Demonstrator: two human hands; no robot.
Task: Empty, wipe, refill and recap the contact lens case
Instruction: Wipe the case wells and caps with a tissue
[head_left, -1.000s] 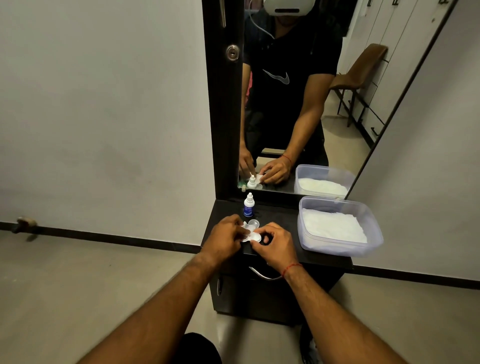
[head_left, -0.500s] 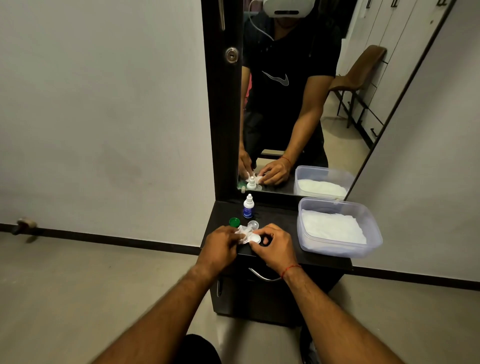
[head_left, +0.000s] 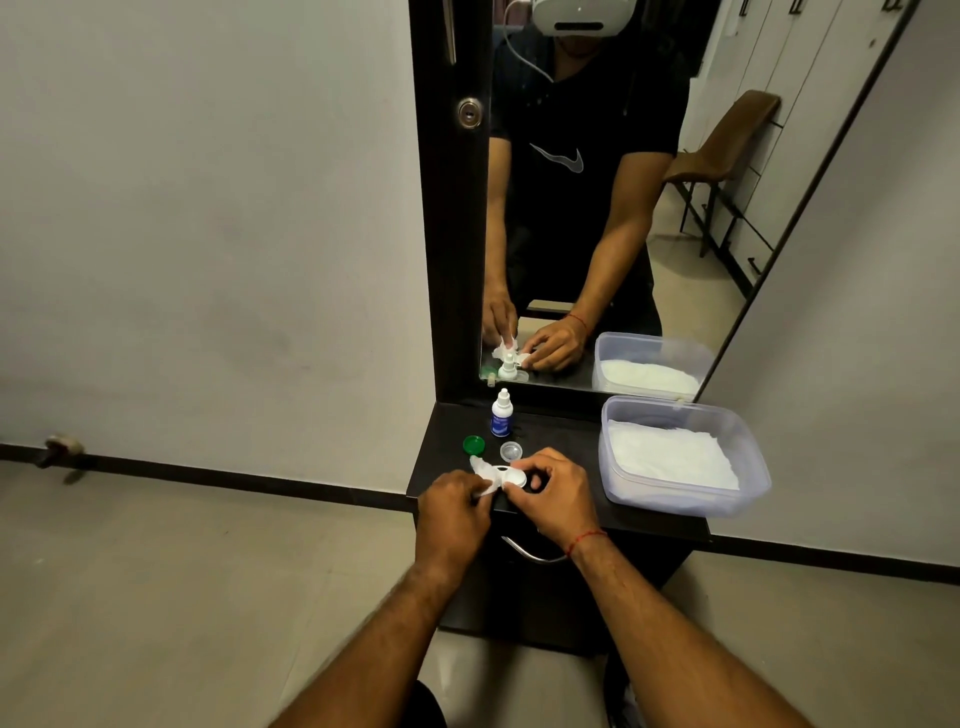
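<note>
The white contact lens case (head_left: 511, 476) lies near the front edge of the dark cabinet top (head_left: 561, 436). My right hand (head_left: 550, 491) pinches its right well. My left hand (head_left: 454, 506) holds a small white tissue (head_left: 482, 468) pressed against the case's left well. Both caps are off: a green cap (head_left: 474, 445) lies to the left and a clear cap (head_left: 510, 450) just behind the case. A small white solution bottle (head_left: 502, 414) with a blue label stands upright further back.
A clear plastic tub (head_left: 680, 501) holding white tissues fills the right side of the cabinet top. A tall mirror (head_left: 597, 208) rises behind and reflects the scene. A metal drawer handle (head_left: 530, 553) sits below the front edge. Grey floor lies to the left.
My left hand drew back toward me and to the left with the tissue, uncovering the green cap and more of the case. My right hand stayed on the case.
</note>
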